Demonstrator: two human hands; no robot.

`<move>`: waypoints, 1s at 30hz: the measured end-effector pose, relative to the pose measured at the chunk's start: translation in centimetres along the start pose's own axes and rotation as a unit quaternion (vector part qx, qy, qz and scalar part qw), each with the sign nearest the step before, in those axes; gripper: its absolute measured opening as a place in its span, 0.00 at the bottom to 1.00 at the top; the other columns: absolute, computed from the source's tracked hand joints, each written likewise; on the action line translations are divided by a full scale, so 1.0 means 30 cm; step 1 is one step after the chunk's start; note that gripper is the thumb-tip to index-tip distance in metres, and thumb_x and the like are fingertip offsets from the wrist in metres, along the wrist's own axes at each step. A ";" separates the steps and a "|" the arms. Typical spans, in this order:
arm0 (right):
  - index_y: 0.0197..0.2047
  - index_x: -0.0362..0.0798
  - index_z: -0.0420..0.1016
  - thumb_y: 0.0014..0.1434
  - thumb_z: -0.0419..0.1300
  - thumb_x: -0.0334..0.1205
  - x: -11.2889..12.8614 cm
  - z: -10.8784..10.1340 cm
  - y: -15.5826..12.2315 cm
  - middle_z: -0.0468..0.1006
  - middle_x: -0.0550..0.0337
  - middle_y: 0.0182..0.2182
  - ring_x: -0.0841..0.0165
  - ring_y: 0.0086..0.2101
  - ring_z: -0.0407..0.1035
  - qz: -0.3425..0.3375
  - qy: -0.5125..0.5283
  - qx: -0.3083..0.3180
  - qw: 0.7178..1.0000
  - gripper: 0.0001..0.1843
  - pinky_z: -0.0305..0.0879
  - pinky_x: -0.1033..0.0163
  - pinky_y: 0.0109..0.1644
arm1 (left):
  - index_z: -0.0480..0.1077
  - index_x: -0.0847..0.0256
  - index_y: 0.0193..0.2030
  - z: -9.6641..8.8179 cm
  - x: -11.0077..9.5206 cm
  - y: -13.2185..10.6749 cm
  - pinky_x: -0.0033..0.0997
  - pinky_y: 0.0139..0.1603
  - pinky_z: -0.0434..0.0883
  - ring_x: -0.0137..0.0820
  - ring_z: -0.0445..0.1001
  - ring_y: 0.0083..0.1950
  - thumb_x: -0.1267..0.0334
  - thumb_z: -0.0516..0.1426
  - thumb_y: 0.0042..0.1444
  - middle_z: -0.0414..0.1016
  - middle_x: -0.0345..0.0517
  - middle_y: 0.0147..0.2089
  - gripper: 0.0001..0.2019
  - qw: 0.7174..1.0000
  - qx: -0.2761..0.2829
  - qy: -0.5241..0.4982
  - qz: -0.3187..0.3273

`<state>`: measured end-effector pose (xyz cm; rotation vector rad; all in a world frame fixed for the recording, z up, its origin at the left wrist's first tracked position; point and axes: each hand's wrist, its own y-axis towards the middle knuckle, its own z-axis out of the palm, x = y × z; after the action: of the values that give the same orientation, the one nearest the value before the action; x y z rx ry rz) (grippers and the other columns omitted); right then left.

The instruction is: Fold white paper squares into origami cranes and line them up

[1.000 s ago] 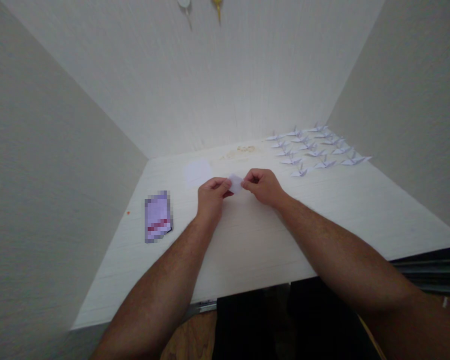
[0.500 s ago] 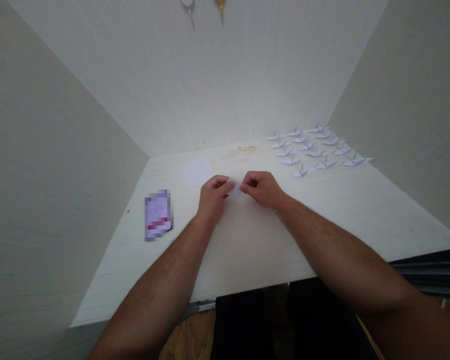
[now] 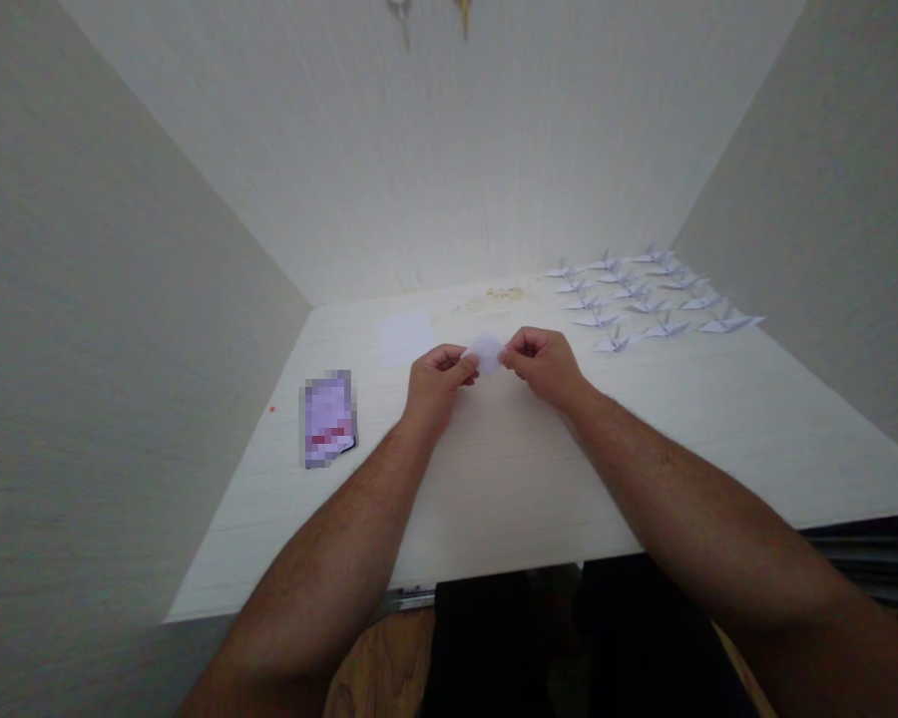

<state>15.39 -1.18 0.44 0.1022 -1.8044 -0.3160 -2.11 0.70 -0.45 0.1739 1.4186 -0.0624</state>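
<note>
The folded paper [image 3: 488,351] is located just right of centre in the frame, slightly above mid-height, spanning the gap between both hands. The left hand [image 3: 435,387] grips its left side, thumb on the near face and fingers curled behind. The right hand [image 3: 545,366] pinches its right corner between thumb and forefinger. The hands are apart, joined only by the paper (contact between its lower edge and the table cannot be determined).

The white table [image 3: 516,489] occupies the middle of the frame. A flat white sheet [image 3: 402,336] lies left of centre, just beyond the left hand. Paper cranes [image 3: 666,326] stand in rows at the right, near the back wall [image 3: 479,150]. A purple item [image 3: 327,417], masked by coarse pixels, lies at the left, well apart from the paper; an orange speck [image 3: 271,409] is located left of it. A brownish stain [image 3: 504,293] marks the table's rear, above the paper in the frame. Dark-clothed legs [image 3: 479,638] show at bottom centre.
</note>
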 end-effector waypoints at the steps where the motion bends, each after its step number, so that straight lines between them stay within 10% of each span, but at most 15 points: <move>1: 0.23 0.47 0.71 0.48 0.64 0.43 -0.001 0.000 0.001 0.68 0.65 0.18 0.74 0.21 0.58 0.005 0.013 -0.006 1.000 0.10 0.54 0.65 0.26 | 0.74 0.62 0.29 0.001 -0.001 0.000 0.26 0.30 0.68 0.24 0.70 0.25 0.57 0.69 0.43 0.74 0.40 0.24 0.13 1.000 0.001 -0.002 -0.003; 23: 0.23 0.47 0.71 0.48 0.64 0.45 0.013 0.017 -0.010 0.68 0.65 0.17 0.73 0.22 0.59 0.017 0.015 0.004 1.000 0.11 0.55 0.65 0.26 | 0.73 0.62 0.25 0.015 -0.009 0.008 0.27 0.31 0.66 0.24 0.68 0.25 0.59 0.67 0.43 0.71 0.38 0.21 0.10 0.996 -0.083 -0.018 0.002; 30: 0.21 0.47 0.69 0.47 0.64 0.44 0.017 0.013 -0.008 0.68 0.65 0.17 0.74 0.21 0.59 0.026 0.048 -0.003 0.999 0.12 0.55 0.65 0.26 | 0.73 0.62 0.25 0.004 0.012 0.001 0.26 0.26 0.63 0.24 0.66 0.23 0.54 0.65 0.48 0.72 0.41 0.22 0.13 0.998 -0.020 0.064 0.018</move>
<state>14.87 -1.49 0.78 0.0644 -1.7081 -0.2760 -1.94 0.74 -0.80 0.1736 1.5433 0.0077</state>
